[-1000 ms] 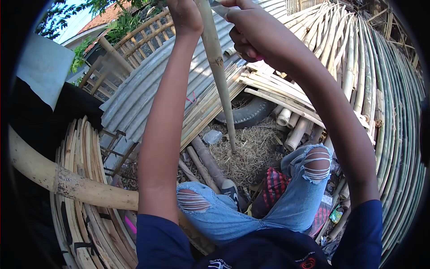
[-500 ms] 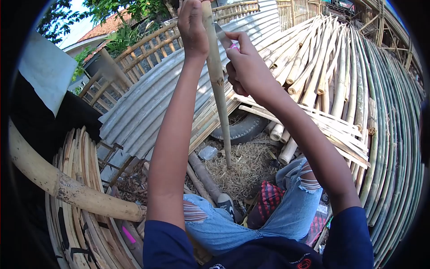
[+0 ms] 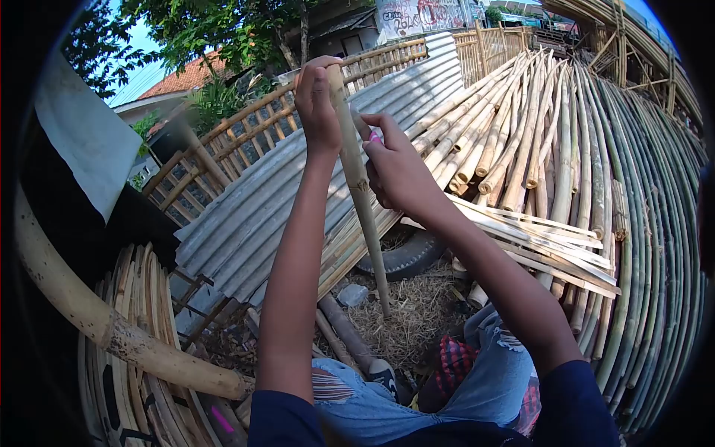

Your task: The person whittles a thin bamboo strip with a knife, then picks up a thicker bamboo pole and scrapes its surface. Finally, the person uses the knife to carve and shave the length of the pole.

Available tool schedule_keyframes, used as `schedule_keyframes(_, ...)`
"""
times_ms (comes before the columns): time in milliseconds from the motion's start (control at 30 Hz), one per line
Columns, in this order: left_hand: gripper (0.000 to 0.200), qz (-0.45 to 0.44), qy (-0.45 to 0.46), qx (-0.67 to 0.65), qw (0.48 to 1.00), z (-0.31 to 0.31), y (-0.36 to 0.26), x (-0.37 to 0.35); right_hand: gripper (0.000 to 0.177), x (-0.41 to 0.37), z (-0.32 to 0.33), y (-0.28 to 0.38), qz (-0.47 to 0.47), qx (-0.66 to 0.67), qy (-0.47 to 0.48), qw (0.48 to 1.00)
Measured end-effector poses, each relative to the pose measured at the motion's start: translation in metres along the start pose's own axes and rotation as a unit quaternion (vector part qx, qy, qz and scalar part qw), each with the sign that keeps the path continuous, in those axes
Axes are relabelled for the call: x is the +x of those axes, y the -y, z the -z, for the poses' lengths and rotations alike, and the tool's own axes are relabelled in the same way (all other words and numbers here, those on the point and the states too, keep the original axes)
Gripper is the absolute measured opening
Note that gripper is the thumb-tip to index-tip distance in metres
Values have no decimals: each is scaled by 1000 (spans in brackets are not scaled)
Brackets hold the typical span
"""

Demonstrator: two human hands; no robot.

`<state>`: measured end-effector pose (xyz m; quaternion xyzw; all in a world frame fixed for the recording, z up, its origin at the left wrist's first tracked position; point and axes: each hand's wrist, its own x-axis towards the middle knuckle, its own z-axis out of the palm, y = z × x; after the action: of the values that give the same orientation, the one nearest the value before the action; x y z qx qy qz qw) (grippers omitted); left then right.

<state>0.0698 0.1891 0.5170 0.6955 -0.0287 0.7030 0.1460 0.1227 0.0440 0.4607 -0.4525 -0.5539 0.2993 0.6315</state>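
A bamboo pole stands nearly upright in front of me, its lower end on the straw-covered ground. Near its top, my left hand is wrapped round the pole from the left side. My right hand grips a knife with a pink part on its handle. The blade lies close against the pole's right side, below my left hand; whether it touches the pole is hard to tell.
Pale bamboo poles and green ones lie stacked to the right. Split strips lie across them. A tire sits behind the pole, beside corrugated sheets. A thick bamboo crosses the lower left.
The view has tilted upward, so the hands, pole and surroundings sit lower in the picture. Both hands keep their holds, on the pole and on the knife.
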Motion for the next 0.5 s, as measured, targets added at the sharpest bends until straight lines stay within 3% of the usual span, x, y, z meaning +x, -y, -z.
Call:
schedule_keyframes(67,35,3,-4,6,1000,4,0,1,36,0,-10,-6,-9,-28,-44,999)
schedule_keyframes(100,34,23,-6,13,1000,10,0,1,36,1,-17,-45,-12,-117,-40,992)
schedule_keyframes(167,34,37,-10,22,999,24,-1,2,36,-12,-6,-58,-213,8,109,971)
schedule_keyframes(200,36,41,-6,22,999,30,-1,3,36,-9,-5,-50,-207,6,111,972)
schedule_keyframes(267,39,36,2,17,999,36,1,5,34,-5,-3,-30,-115,110,108,981)
schedule_keyframes(367,39,23,3,-15,1000,34,0,3,38,9,-10,16,-21,116,51,992)
schedule_keyframes(433,37,12,0,-1,1000,31,2,3,39,13,-22,7,11,84,14,996)
schedule_keyframes(500,37,30,-11,-2,1000,34,1,2,34,13,-33,-5,109,31,-59,992)
